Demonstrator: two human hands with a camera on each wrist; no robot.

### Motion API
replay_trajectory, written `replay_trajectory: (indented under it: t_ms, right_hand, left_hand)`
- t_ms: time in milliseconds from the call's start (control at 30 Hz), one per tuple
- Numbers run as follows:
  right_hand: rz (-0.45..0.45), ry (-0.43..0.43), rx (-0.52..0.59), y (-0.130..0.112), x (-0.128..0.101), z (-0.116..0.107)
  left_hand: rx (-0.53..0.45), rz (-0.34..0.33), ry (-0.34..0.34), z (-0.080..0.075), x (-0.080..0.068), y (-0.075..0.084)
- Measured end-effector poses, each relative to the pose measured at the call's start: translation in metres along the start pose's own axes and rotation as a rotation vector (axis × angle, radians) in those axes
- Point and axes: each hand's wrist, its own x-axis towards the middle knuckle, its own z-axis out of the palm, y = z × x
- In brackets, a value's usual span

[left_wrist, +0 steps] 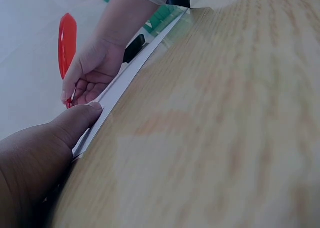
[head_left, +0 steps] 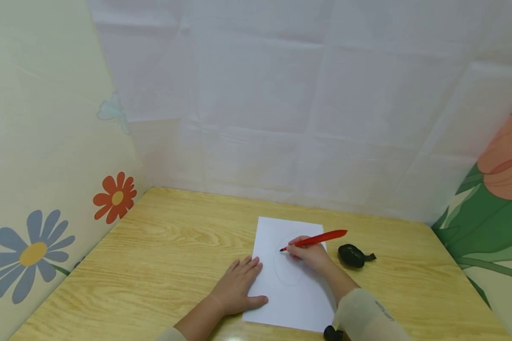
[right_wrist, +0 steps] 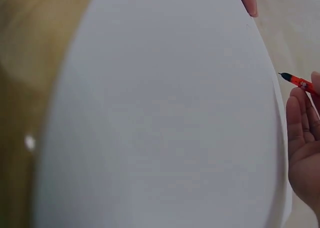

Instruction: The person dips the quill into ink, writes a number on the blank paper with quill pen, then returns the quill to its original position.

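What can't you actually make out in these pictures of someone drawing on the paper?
- Head view: the pencilled oval on the paper is too faint to read, and the right hand covers part of it.
- Head view: the black object beside the red pen is too small to identify.
- Left wrist view: the left hand is mostly cut off by the edge.
- Right wrist view: the pen shows only its tip; the edge cuts off the rest.

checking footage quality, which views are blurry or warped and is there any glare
Head view: evenly lit and sharp, red pen and sheet of paper clear, faint glare on the table edge. Left wrist view: soft, wood grain smeared, left hand dark. Right wrist view: paper bulges from lens distortion, pen tip fairly crisp.
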Motion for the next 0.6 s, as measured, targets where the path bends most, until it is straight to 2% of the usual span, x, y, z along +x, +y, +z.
replay_trajectory:
  t_ms: [433,600]
  right_hand:
    - [0.067,0.060,0.037,0.002,-0.004,-0.017]
    - [0.055,0.075,0.046,0.003,-0.005,-0.025]
  left_hand:
    - [-0.011,0.005,0.007,0.001,-0.001,-0.001]
    - [-0.013,0.005,0.008,0.001,-0.001,-0.002]
